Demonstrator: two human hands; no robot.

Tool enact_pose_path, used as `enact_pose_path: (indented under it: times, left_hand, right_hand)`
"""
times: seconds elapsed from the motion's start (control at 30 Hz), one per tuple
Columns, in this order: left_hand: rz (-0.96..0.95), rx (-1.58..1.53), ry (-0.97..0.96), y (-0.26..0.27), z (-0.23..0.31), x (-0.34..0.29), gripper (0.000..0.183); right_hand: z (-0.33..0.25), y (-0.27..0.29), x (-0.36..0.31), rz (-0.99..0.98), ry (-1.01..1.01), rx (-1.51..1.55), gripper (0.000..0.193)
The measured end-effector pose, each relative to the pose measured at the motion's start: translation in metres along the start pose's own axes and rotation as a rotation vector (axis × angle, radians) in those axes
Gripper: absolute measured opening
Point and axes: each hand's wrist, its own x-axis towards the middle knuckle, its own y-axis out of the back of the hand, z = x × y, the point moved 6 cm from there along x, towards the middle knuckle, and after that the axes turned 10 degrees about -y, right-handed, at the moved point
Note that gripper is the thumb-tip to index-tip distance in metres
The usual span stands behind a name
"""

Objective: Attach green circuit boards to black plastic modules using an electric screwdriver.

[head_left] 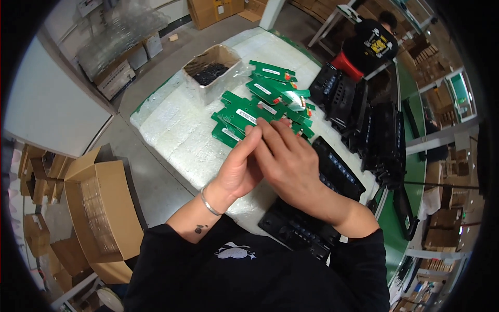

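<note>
Over the middle of the foam-covered table (171, 130), my left hand (231, 174) and my right hand (293, 166) are brought together, fingertips meeting. Both have their fingers closed; whatever lies between them, if anything, is hidden. A metal bracelet circles my left wrist. Just beyond my fingers lies a loose pile of green circuit boards (231, 112) with white labels. Behind it stands a small plastic-wrapped carton (227, 83) holding many small black parts (209, 74). Beneath my right forearm is a long black plastic housing (296, 229); another black housing (340, 169) lies beyond it.
More black housings (384, 138) stand in a row along the table's right side, next to a green work surface (395, 229). A tall open cardboard box (112, 203) is on the floor at left. Farther back, a person (371, 41) sits on a red stool (347, 65).
</note>
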Motion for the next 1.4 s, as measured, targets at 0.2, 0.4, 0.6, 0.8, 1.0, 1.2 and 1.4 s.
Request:
enact_pose_path:
  times: [0.2, 0.4, 0.6, 0.8, 1.0, 1.2, 1.4]
  left_hand:
    - [-0.117, 0.163, 0.097, -0.023, -0.039, 0.007, 0.058]
    - [-0.231, 0.201, 0.273, -0.039, -0.082, 0.011, 0.069]
    - [-0.203, 0.047, 0.445, -0.048, -0.112, 0.017, 0.060]
    - [-0.171, 0.142, 0.305, -0.031, -0.102, 0.036, 0.064]
    - [-0.141, 0.064, 0.262, -0.019, -0.090, 0.045, 0.068]
    - [-0.128, 0.037, 0.261, -0.015, -0.085, 0.048, 0.069]
    - [-0.078, 0.022, 0.284, -0.012, -0.090, 0.045, 0.072]
  right_hand:
    - [0.068, 0.036, -0.026, -0.212, -0.424, 0.460, 0.031]
    - [0.111, 0.041, -0.068, -0.166, -0.642, 0.614, 0.027]
    - [0.165, 0.056, -0.108, -0.099, -0.979, 1.297, 0.025]
    - [0.194, 0.075, -0.166, -0.094, -0.748, 0.208, 0.033]
    - [0.175, 0.035, -0.207, -0.311, -0.719, 0.160, 0.034]
    - [0.181, 0.017, -0.200, -0.341, -0.698, 0.160, 0.034]
    - [0.185, 0.019, -0.215, -0.252, -0.783, 0.270, 0.029]
